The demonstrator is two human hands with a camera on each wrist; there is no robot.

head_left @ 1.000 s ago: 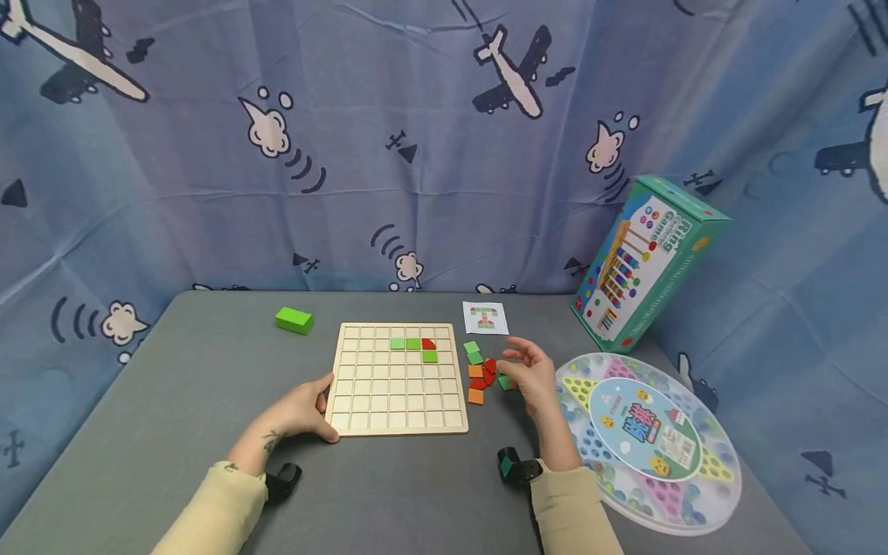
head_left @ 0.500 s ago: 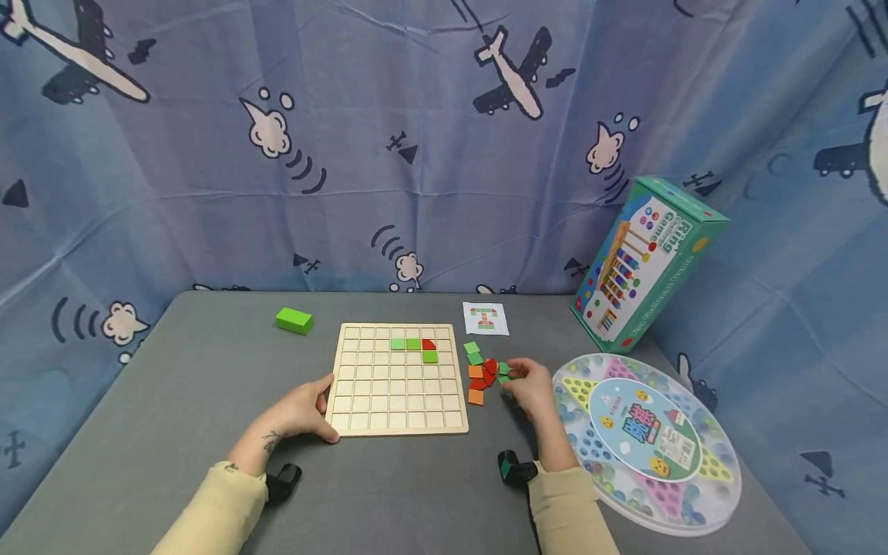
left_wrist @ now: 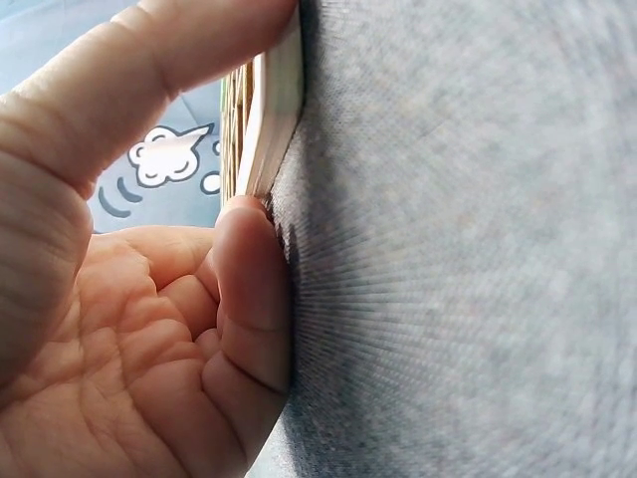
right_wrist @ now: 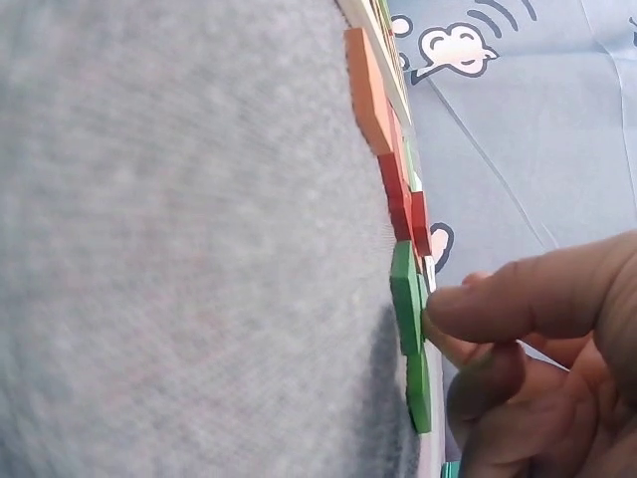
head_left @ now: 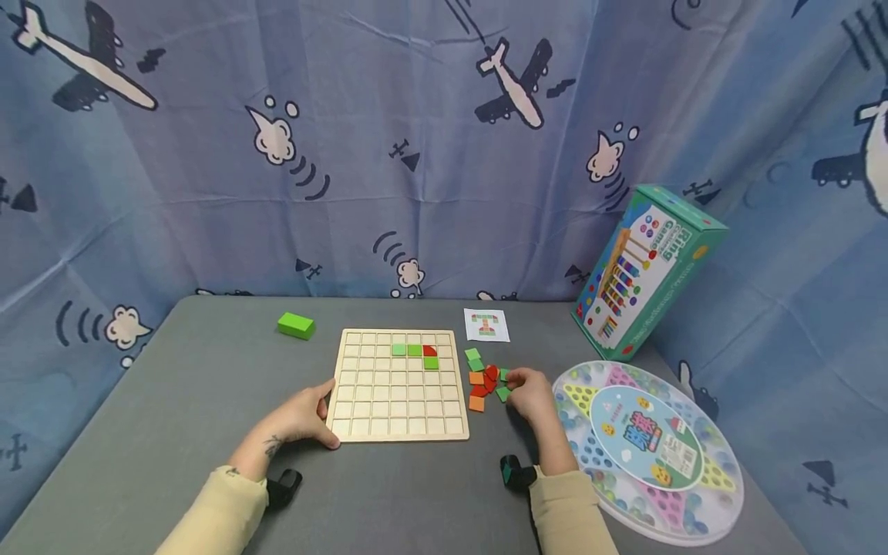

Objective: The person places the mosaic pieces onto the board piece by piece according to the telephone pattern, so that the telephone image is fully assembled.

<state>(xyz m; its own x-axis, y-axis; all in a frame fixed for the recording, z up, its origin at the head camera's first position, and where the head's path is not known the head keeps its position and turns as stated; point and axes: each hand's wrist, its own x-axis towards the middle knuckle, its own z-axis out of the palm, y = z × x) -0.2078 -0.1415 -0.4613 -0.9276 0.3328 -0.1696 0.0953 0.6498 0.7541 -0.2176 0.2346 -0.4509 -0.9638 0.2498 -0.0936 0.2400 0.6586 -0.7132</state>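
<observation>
A pale wooden grid board (head_left: pixel 388 405) lies on the grey table, with several green tiles and one red piece set in its upper right cells. My left hand (head_left: pixel 300 416) holds the board's near left corner, thumb and fingers against its edge; the left wrist view shows the board edge (left_wrist: pixel 274 115) between them. Right of the board, my right hand (head_left: pixel 533 395) pinches at a green tile (head_left: pixel 504 375) on the table; its fingertips partly hide the tile. Another green tile (head_left: pixel 502 394) lies just in front. Red pieces (head_left: pixel 480 391) and orange tiles (head_left: pixel 476 404) lie close by.
A white pattern card (head_left: pixel 487 325) lies behind the loose pieces. A green block (head_left: pixel 296 325) stands at the back left. At the right are a round marble game board (head_left: pixel 603 493) and a tall green game box (head_left: pixel 659 285) by the curtain.
My right hand has come down from above the loose pieces, and its fingers have closed in at the green tile. The left hand has stayed at the board. The head view has tilted slightly up.
</observation>
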